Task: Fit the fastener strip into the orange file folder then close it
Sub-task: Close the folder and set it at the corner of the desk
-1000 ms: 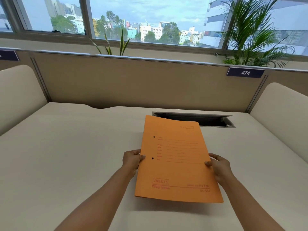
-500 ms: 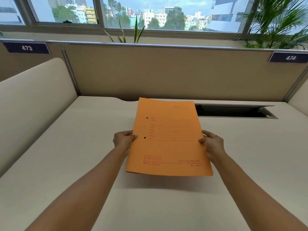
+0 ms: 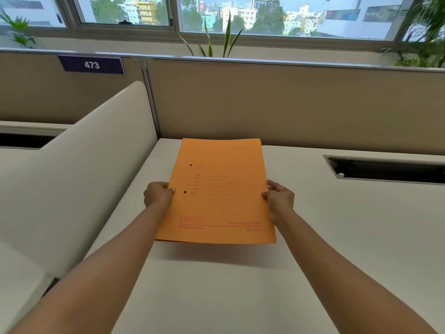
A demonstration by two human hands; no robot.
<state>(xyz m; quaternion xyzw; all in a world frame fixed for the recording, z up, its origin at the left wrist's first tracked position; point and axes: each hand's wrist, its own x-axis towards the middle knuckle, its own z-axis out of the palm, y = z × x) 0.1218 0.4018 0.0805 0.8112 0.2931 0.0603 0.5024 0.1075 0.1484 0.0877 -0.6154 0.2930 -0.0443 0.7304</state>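
Head view: 1 person, 2 bare hands, 1 folder, pale desk.
Folder [image 3: 218, 189]: orange card, closed, printed cover up, held above the desk [image 3: 337, 249] with its near edge clear of the surface; a shadow lies beneath it.
Left hand [image 3: 157, 195]: pinching the folder's left edge, thumb on the cover just beside the lower of 2 punched holes [image 3: 185, 192].
Right hand [image 3: 279, 197]: pinching the right edge at about the same height, thumb on top, the other fingers hidden beneath.
Fastener strip: not in view; whether it sits inside cannot be told.
Weight: judged light, thin card.
Stiffness: judged semi-stiff; the near edge bows a little, so it would sag if held by 1 corner.
Surface: matte, probably not slippery.
Fragility: likely to crease or tear at the holes under force.
Hold: both long edges at mid-height suits carrying; for opening, probably take the free right edge, with the hole side as the hinge.
Surroundings: cable slot [image 3: 385, 168] at right, well apart; partition with sign 473 [image 3: 92, 65] beyond.
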